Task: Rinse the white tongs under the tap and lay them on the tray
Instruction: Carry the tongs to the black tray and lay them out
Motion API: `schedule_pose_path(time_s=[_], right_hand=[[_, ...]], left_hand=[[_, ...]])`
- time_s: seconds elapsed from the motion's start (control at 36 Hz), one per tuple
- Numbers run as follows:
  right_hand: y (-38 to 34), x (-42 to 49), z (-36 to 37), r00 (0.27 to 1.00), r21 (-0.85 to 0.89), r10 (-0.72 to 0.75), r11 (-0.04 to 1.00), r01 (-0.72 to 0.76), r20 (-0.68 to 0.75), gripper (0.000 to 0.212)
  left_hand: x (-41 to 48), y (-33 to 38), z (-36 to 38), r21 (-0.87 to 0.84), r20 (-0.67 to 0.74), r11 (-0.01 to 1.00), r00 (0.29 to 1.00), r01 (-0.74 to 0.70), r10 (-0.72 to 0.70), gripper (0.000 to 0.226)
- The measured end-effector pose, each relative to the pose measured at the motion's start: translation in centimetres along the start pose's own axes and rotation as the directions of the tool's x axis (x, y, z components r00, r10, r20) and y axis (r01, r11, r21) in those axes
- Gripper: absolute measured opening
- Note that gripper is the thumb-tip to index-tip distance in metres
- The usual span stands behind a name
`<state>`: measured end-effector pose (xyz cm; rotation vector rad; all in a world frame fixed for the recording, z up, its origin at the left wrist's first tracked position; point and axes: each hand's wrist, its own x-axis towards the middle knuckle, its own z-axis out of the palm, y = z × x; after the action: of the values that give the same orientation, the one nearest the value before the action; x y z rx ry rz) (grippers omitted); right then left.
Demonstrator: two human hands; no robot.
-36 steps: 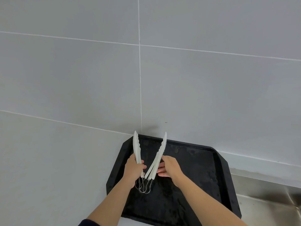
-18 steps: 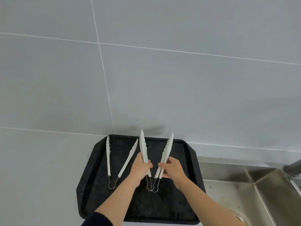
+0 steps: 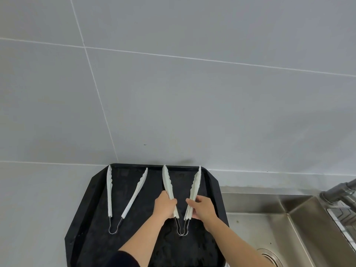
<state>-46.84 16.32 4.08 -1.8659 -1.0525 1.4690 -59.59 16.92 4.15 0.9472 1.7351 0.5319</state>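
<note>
White tongs over your black tray.
Your left hand and right hand each clasp one arm; spare tongs lie beside.

Two tongs pairs on tray; sink at three o'clock, tap beyond.

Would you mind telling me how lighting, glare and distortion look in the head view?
Head view: soft even light; faint shadow on the wall above the tray; dull sheen on the sink, no harsh glare; wide-angle bends the tile lines; tap slightly blurred at the edge.
</note>
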Motion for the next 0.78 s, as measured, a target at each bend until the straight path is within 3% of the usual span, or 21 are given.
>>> schedule_pose_path(time_s=[0.36, 0.64, 0.78], right_hand=[[-0.4, 1.7, -0.9, 0.98, -0.293, -0.009, 0.955, -0.051, -0.199, 0.047], [-0.2, 2.0, -1.1, 0.961, -0.47, -0.138, 0.883, 0.011, -0.238, 0.04], [-0.7, 1.8, -1.1, 0.976, -0.53, -0.13, 0.848, 0.02, -0.172, 0.021]], left_hand=[[0.6, 0.6, 0.4, 0.362, -0.052, 0.932, 0.998, -0.011, 0.032, 0.019], [1.0, 0.6, 0.8, 0.312, -0.046, 0.95, 0.998, -0.022, 0.038, 0.019], [1.0, 0.7, 0.9, 0.306, -0.054, 0.952, 0.998, -0.02, 0.038, 0.012]])
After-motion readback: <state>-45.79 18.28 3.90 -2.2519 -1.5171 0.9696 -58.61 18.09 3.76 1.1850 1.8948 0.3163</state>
